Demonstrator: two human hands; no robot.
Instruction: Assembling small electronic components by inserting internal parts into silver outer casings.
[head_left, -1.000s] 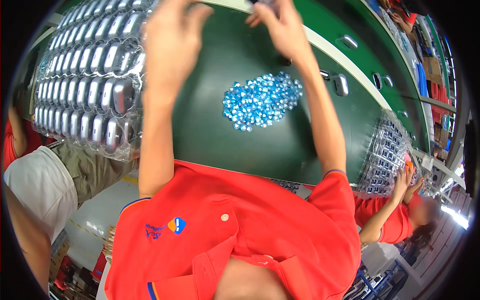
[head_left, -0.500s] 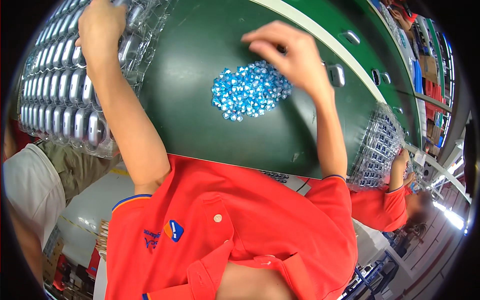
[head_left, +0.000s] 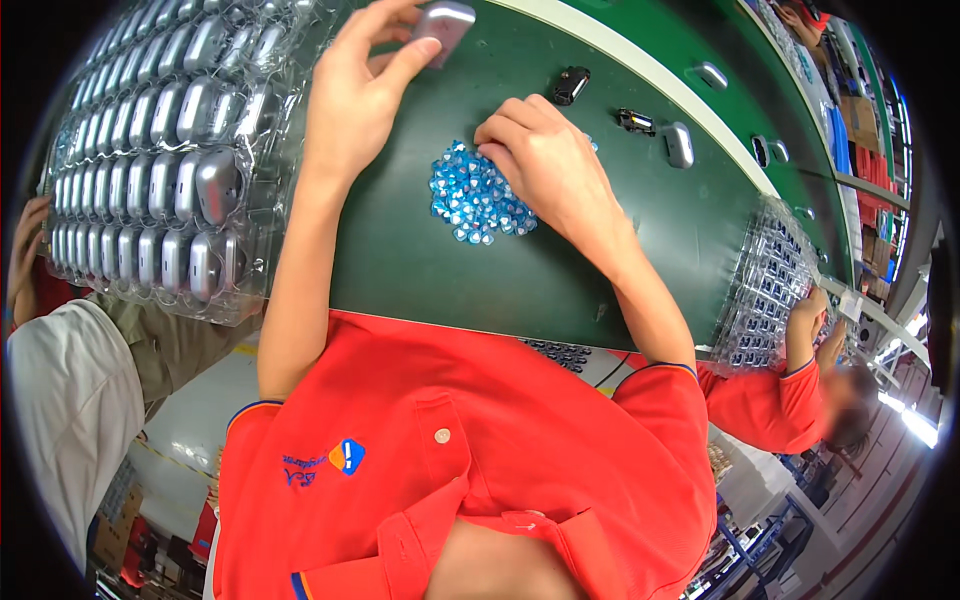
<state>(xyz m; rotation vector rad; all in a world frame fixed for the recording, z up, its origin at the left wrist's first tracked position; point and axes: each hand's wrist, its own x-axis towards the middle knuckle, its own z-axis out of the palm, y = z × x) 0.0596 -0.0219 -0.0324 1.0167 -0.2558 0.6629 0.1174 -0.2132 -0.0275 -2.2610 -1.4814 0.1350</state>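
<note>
My left hand [head_left: 365, 90] is raised over the far part of the green table, its thumb and fingers closed on a grey rounded plastic case [head_left: 450, 22]. At the far edge of a pile of small blue pieces with pale faces [head_left: 475, 205] is my right hand [head_left: 550, 160]. Its fingers are bent and pressed together, and what they hold, if anything, is hidden behind them. To my left, a clear plastic tray [head_left: 262, 215] carries rows of similar grey cases [head_left: 163, 185].
Beyond my right hand lie two black parts [head_left: 571, 86] and another grey case [head_left: 679, 145]. A white rail [head_left: 650, 72] separates the table from a green belt [head_left: 740, 120] carrying more cases. At right, a co-worker's hand [head_left: 808, 310] is beside a clear tray of dark parts [head_left: 765, 290].
My left hand has come from the tray toward the middle, now with a grey case. My right hand has moved down and left to the blue pieces, uncovering the black parts.
</note>
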